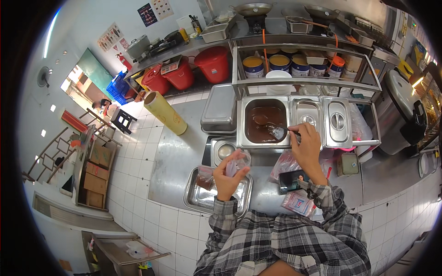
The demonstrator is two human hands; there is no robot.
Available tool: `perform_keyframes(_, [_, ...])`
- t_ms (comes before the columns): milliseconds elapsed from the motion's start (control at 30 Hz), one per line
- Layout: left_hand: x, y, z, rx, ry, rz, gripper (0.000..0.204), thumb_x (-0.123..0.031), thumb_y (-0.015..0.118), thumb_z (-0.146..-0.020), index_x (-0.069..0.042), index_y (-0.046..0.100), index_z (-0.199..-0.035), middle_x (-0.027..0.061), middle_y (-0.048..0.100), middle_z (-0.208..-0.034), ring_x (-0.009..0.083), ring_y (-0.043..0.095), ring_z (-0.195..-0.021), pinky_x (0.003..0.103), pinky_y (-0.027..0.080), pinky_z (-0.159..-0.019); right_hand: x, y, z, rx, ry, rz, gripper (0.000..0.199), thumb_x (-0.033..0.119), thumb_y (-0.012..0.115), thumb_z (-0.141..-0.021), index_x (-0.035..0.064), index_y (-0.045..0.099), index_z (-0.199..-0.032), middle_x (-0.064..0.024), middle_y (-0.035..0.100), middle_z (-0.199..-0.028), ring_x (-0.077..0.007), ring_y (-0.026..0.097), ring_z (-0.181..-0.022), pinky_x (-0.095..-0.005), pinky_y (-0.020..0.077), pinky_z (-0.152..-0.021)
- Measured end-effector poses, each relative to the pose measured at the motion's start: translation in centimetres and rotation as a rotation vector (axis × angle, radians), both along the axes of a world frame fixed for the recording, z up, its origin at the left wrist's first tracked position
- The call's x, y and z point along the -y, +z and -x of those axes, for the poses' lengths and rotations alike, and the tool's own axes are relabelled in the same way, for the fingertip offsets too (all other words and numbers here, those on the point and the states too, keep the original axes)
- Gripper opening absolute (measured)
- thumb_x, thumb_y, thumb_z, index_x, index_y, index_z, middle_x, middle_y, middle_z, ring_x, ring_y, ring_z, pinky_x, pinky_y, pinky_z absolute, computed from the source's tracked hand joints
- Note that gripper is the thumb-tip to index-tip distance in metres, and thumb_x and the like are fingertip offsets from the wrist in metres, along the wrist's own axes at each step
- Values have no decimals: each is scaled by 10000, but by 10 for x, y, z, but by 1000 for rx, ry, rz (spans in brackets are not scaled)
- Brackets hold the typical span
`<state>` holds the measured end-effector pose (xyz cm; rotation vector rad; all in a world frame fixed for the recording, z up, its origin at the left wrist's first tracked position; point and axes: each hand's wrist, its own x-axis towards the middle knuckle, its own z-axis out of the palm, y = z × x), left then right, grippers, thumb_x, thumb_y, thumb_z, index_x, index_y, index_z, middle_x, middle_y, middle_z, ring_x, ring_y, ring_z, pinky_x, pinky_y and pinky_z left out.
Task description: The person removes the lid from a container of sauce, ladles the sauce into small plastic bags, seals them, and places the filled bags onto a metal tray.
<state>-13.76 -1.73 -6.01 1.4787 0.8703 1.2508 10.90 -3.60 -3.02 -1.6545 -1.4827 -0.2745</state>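
Observation:
My right hand is closed on the dark handle of a ladle, its bowl dipped in brown sauce. The sauce fills part of a square steel container in front of me. To the left, my left hand has its fingers curled around a clear plastic bag, held above a perforated steel tray. Inside that tray, at its left end, sits a small bag of brown sauce.
Two lidded steel containers stand right of the sauce. A phone and plastic bag packs lie near my right forearm. A roll of plastic wrap stands at the left; a metal shelf rises behind. A large cooker stands far right.

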Motion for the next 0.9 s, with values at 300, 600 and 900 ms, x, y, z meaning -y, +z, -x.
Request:
perform_keyframes(300, [-48,33,-25,-194,104,-77,479,-93,773,-760,-2,605,-1199,121,680,-1066,143,619,-963,267,484,-855,-5,42,-19,-103,17,-121,77,93,648,-801,82,625,-874,-44,586,-844,-244,571,-805,-365,409,-699])
perform_keyframes(600, [-71,58,-66,-550,315,-380,531,-266,832,-694,-6,649,-1119,127,704,-972,180,675,-876,297,512,-787,1,100,-28,-128,81,-180,76,82,651,-803,53,636,-871,-66,607,-859,-254,593,-828,-338,442,-731])
perform_keyframes(900, [-90,53,-94,36,-53,-198,478,-213,763,-804,-4,603,-1204,100,680,-1066,127,629,-923,255,497,-824,16,127,-21,-133,119,-150,72,74,655,-796,56,640,-864,-67,606,-870,-255,571,-850,-348,424,-753])
